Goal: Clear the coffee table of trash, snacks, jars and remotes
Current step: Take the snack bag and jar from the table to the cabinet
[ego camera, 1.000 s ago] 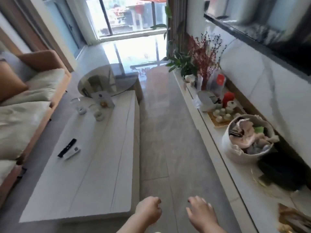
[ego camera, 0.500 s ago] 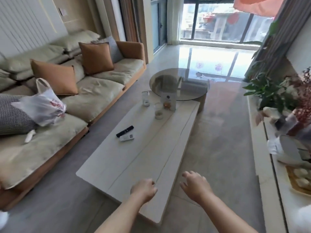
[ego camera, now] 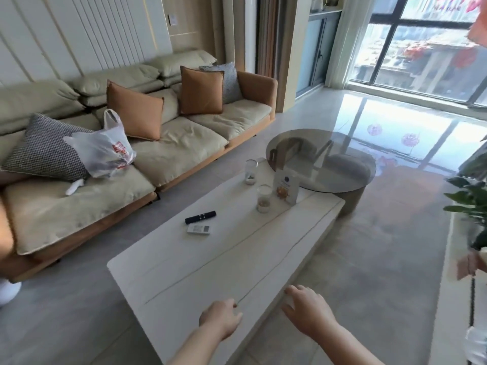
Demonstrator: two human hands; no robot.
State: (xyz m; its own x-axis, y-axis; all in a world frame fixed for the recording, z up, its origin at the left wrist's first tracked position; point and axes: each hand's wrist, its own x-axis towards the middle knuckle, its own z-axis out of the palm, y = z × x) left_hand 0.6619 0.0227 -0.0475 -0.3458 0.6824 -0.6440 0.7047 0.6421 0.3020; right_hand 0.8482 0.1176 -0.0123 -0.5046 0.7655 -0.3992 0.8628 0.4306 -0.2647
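The long white coffee table [ego camera: 200,270] runs away from me. On it lie a black remote [ego camera: 200,217] and, just nearer, a white remote [ego camera: 199,229]. Further back stand a glass jar [ego camera: 264,198] with a little food at the bottom, a second glass jar [ego camera: 250,172] and a white snack packet [ego camera: 286,187] standing upright. My left hand [ego camera: 220,319] hovers over the near end of the table with loosely curled fingers, holding nothing. My right hand [ego camera: 307,308] hangs beside it, relaxed and empty.
A beige and orange sofa [ego camera: 168,154] with cushions lines the left; a white plastic bag [ego camera: 105,151] and a small white scrap [ego camera: 74,186] lie on it. A round glass table [ego camera: 342,164] adjoins the far end. A low ledge with a plant [ego camera: 471,196] runs along the right.
My view has swung left from the right-hand ledge toward the sofa and coffee table. Both hands stay low in front of me, now over the table's near end.
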